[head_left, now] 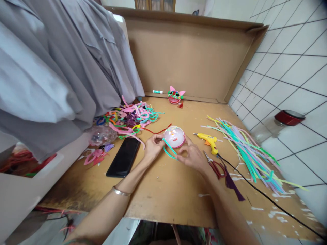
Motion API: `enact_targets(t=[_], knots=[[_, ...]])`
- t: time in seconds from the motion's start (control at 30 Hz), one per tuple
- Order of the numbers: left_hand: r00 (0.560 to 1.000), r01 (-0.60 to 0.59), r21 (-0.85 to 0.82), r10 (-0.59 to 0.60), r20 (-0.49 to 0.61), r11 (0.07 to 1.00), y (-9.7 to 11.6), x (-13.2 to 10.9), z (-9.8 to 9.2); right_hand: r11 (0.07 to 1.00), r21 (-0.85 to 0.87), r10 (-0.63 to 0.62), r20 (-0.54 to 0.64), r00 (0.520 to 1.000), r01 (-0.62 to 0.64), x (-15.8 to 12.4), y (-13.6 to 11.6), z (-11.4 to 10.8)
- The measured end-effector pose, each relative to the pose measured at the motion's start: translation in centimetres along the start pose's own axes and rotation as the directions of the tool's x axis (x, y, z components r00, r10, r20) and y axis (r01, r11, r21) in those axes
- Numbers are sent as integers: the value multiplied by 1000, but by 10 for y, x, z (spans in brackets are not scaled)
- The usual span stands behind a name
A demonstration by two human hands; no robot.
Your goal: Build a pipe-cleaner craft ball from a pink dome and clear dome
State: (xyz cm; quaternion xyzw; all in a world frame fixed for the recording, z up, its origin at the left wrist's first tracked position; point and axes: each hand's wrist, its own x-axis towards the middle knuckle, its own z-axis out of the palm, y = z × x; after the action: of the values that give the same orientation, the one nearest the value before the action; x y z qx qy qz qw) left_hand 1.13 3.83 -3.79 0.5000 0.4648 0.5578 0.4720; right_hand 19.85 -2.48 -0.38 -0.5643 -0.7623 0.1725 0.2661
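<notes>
A shallow, see-through round shell [176,132] with a pink rim sits at the middle of the wooden table. At its near left edge, my left hand [153,148] pinches a bent teal pipe cleaner [169,147]. My right hand [192,156] is closed at the strip's other end, thumb and finger together, with its forefinger by the shell's right rim. The strip bows in a loop along the near side of the shell; whether it touches the rim I cannot tell. A red pipe cleaner [160,131] runs up to the shell's left side.
Right of my hands lie a yellow glue gun [208,139] with a black cord, red-handled scissors [217,169], a purple tassel [233,186] and loose pipe cleaners [242,149]. Leftward are a phone [124,157] and a colourful craft pile [135,114]. A decorated mask-like figure [174,96] stands behind.
</notes>
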Motion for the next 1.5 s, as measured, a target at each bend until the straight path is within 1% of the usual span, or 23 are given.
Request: enact_targets(t=[0.17, 0.27, 0.4, 0.6, 0.67, 0.77, 0.87, 0.93, 1.0, 1.1, 1.2, 1.33, 1.5], knots=[[1000, 4, -3, -4, 0, 1000, 1, 0, 0, 998, 53, -25, -24, 999, 26, 1, 5, 2], [1000, 18, 3, -18, -4, 1000, 2, 1, -1, 996, 64, -53, -62, 997, 57, 2, 6, 1], [1000, 26, 8, -26, 0, 1000, 0, 1, -2, 993, 28, -114, -124, 986, 119, 4, 9, 0], [999, 26, 6, -26, 19, 1000, -5, 3, -4, 991, -18, -137, -213, 967, 136, 8, 20, 3], [999, 29, -19, -28, 35, 999, -7, 3, -4, 992, 6, -117, -262, 958, 123, 8, 24, 5], [997, 35, -56, -31, 72, 998, -8, 3, -3, 991, 92, -63, -331, 941, 99, 9, 30, 7], [993, 27, -74, -18, 113, 997, -8, 3, -3, 972, 231, 32, -346, 938, 52, 11, 35, 8], [991, 27, -86, -16, 129, 996, -7, 3, -4, 933, 360, 117, -338, 934, 13, 13, 39, 9], [991, 43, -124, -27, 133, 991, -8, 4, -4, 871, 492, 192, -318, 928, -12, 14, 43, 10], [991, 73, -200, -48, 125, 977, -10, 6, -5, 781, 623, 265, -277, 924, -37, 16, 47, 10], [988, 100, -222, -70, 138, 970, -13, 9, -6, 747, 663, 292, -257, 921, -52, 17, 50, 10], [984, 128, -219, -98, 146, 967, -16, 12, -7, 750, 660, 293, -264, 919, -49, 18, 51, 8], [979, 154, -227, -118, 164, 962, -14, 12, -6, 759, 650, 263, -267, 927, -28, 17, 48, 6]])
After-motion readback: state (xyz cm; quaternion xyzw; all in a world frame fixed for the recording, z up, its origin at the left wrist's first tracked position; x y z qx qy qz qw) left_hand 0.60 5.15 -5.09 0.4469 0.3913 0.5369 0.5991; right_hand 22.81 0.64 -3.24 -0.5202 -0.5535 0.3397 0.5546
